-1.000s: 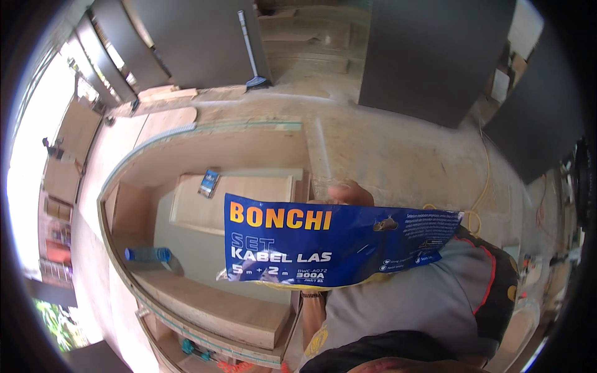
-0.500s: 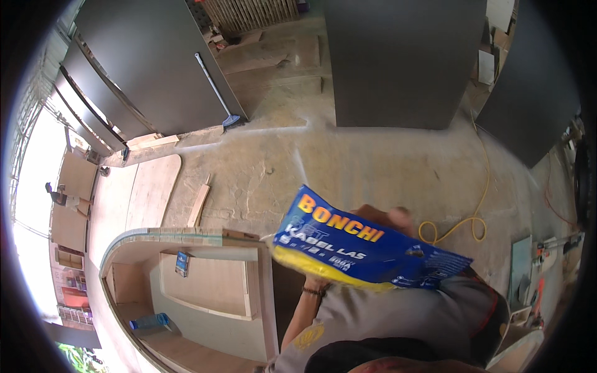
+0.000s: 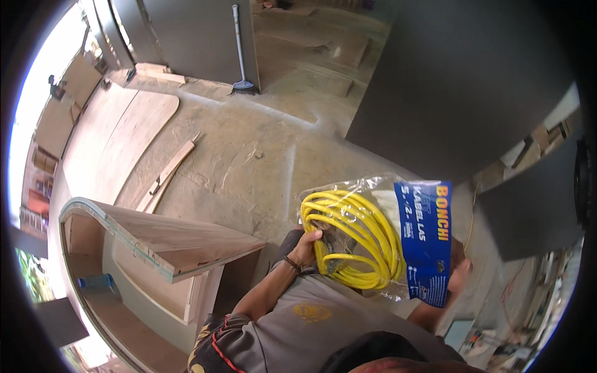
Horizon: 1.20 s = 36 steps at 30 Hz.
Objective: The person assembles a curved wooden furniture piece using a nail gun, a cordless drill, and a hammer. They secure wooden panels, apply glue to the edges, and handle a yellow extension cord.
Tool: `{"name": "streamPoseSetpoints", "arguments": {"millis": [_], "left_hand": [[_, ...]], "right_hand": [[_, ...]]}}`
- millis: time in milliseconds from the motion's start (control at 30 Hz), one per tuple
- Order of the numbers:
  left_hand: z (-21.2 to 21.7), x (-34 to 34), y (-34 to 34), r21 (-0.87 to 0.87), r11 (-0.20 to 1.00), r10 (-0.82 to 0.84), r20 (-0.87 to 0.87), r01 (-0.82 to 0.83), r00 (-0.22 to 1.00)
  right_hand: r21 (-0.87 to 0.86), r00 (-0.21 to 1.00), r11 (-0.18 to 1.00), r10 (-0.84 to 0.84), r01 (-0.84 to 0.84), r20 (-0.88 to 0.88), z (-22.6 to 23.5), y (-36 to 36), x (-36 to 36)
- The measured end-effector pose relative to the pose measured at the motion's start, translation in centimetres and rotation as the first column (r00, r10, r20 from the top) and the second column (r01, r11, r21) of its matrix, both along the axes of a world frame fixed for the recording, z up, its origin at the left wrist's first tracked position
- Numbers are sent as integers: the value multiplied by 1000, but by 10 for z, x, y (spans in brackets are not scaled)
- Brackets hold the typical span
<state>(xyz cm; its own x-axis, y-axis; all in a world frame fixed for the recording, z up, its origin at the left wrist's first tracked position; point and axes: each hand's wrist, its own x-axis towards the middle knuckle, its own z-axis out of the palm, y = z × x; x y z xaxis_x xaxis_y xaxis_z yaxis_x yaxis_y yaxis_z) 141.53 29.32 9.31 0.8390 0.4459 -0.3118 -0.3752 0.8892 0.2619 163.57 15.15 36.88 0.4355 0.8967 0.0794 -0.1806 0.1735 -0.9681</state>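
Note:
In front of my body I hold a clear plastic bag (image 3: pixel 373 183) with a blue printed header (image 3: pixel 426 242). A loosely wound coil of yellow cable (image 3: pixel 388 248) shows through the plastic, with something white beside the header. My left hand (image 3: pixel 305 247) is closed on the bag's left edge, thumb over the front against the coil. At the opposite side my right hand (image 3: pixel 459 273) grips the header's edge, its fingers mostly hidden behind it.
To the left stands a curved wooden cabinet frame (image 3: pixel 161 239) with a blue-capped clear bottle (image 3: pixel 96 281) inside. Wood strips (image 3: pixel 168 174) and a pale rounded board (image 3: pixel 118 143) lie beyond. A broom (image 3: pixel 239 50) leans against dark panels; another large dark panel (image 3: pixel 460 87) rises ahead.
The bag has turned so its header stands upright at the right and the yellow coil now faces me. My left hand has come into view on its edge, and my view has shifted.

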Motion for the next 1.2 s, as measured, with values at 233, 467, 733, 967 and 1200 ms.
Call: {"name": "streamPoseSetpoints", "arguments": {"millis": [233, 467, 733, 967, 1200], "left_hand": [[0, -15, -7, 17, 992, 125, 44, -125, 991], [43, -26, 9, 116, 986, 117, 11, -117, 993], [155, -77, -3, 280, 933, 244, -31, -226, 969], [103, -102, -57, 173, 949, 244, 129, -265, 961], [100, -95, -35, 326, 905, 262, 83, -274, 962]], "right_hand": [[-536, 912, 840, 281, -84, 299, 54, -24, -17], [-423, 663, 897, 240, 129, 709, 97, -12, -49], [-434, 895, 900, 170, 29, 413, 144, -21, -68], [-453, 950, 870, 282, -193, 137, 135, -83, -65], [-356, 822, 923, 315, -149, 475, 119, -58, -36]]}}
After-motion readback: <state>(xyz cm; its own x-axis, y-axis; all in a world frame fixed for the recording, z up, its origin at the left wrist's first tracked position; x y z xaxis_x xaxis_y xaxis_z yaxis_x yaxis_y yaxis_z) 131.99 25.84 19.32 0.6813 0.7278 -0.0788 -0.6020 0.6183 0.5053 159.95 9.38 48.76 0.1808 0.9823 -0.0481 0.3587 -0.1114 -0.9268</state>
